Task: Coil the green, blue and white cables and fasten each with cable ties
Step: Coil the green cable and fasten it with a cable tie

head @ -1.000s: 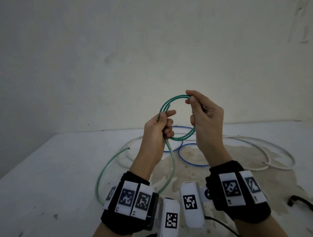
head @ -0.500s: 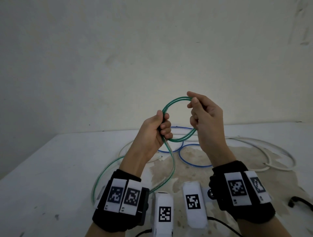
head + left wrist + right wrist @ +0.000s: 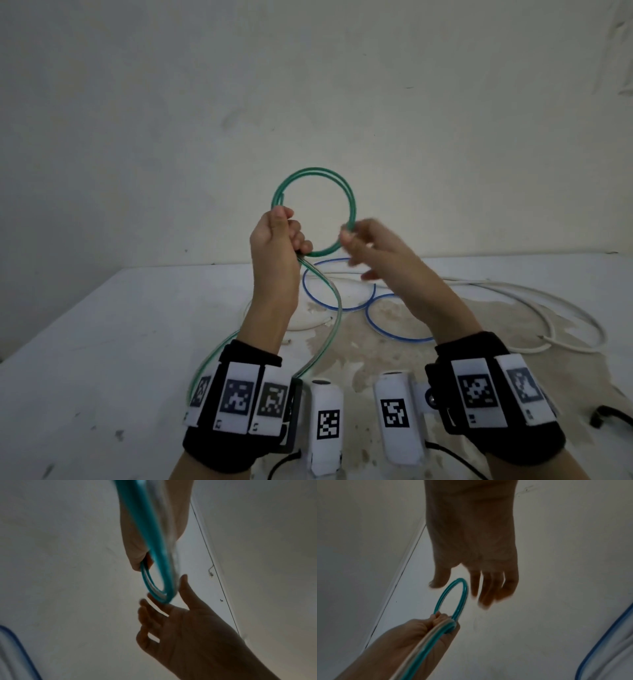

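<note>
The desk [image 3: 102,342] is a white surface stained brownish near its middle, running back to a plain pale wall [image 3: 308,85]. Across its right half the white cable [image 3: 534,301] sprawls in long loose bends, uncoiled. Nearer the middle the blue cable [image 3: 371,322] lies flat in two open loops, partly hidden behind the raised forearms.

The green cable [image 3: 349,198] is held up in the air above the desk, wound into a round coil of about two turns. Its loose tail drops from the bottom of the coil, curves down past the left forearm and reaches the desk by the left wrist.

The left hand [image 3: 274,240] is closed in a fist round the left side of the coil, the strands running through the palm, as the right wrist view [image 3: 423,631] also shows. The right hand [image 3: 373,253] is blurred; its fingers [image 3: 489,586] are spread and nearly straight, gripping nothing, with the thumb and fingertips just at the coil's right edge. From the left wrist view the open palm [image 3: 192,628] sits right beside the coil's end [image 3: 164,596]; whether it touches cannot be told.

Both wrists wear black bands [image 3: 239,404] carrying square printed markers. A small dark object [image 3: 613,414] lies at the desk's right edge.
</note>
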